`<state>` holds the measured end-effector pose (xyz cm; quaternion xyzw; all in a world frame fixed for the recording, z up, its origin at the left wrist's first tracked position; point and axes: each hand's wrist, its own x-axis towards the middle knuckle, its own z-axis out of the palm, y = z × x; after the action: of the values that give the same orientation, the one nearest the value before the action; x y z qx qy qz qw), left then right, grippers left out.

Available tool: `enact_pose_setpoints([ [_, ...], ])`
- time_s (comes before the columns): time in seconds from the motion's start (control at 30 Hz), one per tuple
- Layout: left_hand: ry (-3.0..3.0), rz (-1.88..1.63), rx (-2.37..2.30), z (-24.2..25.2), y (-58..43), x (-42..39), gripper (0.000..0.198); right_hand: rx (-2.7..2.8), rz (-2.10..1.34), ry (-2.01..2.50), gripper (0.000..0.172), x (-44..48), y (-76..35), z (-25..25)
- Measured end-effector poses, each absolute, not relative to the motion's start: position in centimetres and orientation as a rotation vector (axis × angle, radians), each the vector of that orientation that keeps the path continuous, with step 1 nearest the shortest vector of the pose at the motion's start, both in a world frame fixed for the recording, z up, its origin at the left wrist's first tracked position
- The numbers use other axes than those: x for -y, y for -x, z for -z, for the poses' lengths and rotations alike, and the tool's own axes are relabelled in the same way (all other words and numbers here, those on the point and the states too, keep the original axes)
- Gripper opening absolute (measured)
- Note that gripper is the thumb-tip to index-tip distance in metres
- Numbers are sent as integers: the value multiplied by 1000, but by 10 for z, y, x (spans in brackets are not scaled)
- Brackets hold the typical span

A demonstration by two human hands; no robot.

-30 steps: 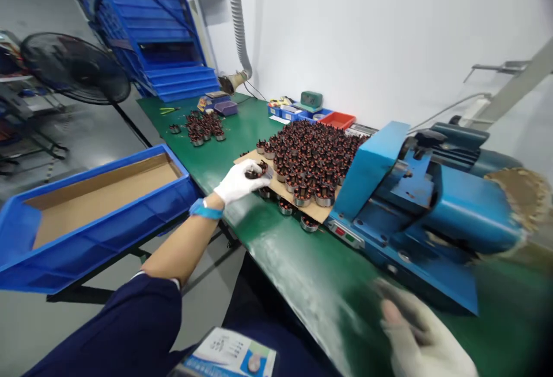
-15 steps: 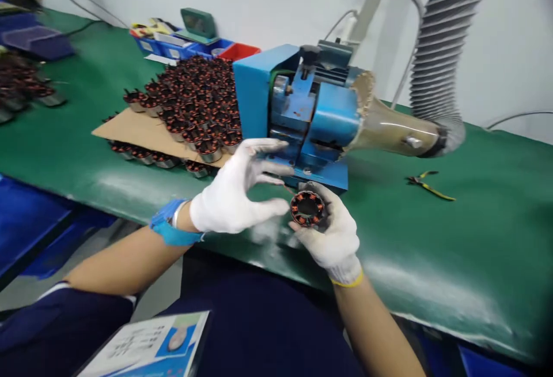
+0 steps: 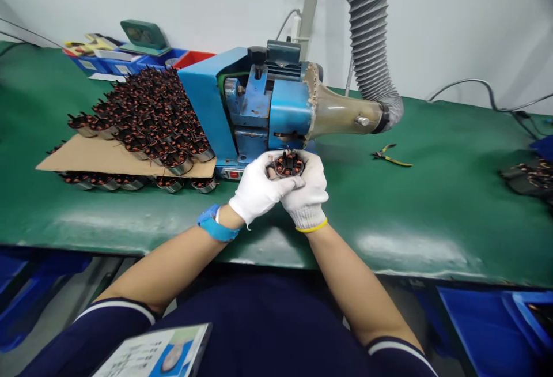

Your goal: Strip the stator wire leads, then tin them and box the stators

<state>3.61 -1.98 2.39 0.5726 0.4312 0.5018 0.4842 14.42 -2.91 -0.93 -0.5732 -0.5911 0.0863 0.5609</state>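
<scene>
Both of my white-gloved hands meet in front of a blue bench machine [image 3: 254, 106]. Between them is a small round motor stator [image 3: 288, 164] with copper windings. My left hand [image 3: 258, 188] is closed on its left side and my right hand [image 3: 307, 188] is closed on its right side. The stator sits close to the machine's front, just below its blue housing. A heap of several similar stators [image 3: 144, 116] lies on a cardboard sheet [image 3: 99, 157] to the left of the machine.
A grey ribbed hose [image 3: 371, 37] joins the machine's clear funnel on the right. Yellow-handled pliers [image 3: 389, 155] lie on the green table [image 3: 432, 204]. More stators [image 3: 529, 176] lie at the far right. Blue and red bins [image 3: 129, 61] stand at the back left.
The view swung right from the cardboard heap to the machine. My left hand, open half a second ago, has closed on the stator, and both hands have lifted it toward the machine.
</scene>
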Motion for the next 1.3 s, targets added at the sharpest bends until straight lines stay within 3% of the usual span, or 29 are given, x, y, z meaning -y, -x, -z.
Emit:
enact_pose_setpoints([
  [0.23, -1394, -1321, -1049, -35, -42, -3, 55, 1312, -197, 1336, 46, 1, -137, 0],
  [0.6, -1417, -1263, -1030, -31, -39, -9, 59, 1325, -183, 1400, 46, 5, -135, -5],
  [0.8, -1355, -1318, -1102, -39, -46, -7, 49, 1285, -175, 1406, 38, -1, -134, -6],
  [1.03, -1414, -1321, -1130, -39, -46, -7, 47, 1255, -163, 1398, 41, -3, -134, -5],
  [1.23, -1362, -1241, -869, -31, -31, 6, 38, 1338, -223, 1369, 64, 27, -146, 2],
  [1.3, -1268, -1232, -852, -28, -28, 6, 31, 1412, -194, 1313, 61, 36, -149, 0],
])
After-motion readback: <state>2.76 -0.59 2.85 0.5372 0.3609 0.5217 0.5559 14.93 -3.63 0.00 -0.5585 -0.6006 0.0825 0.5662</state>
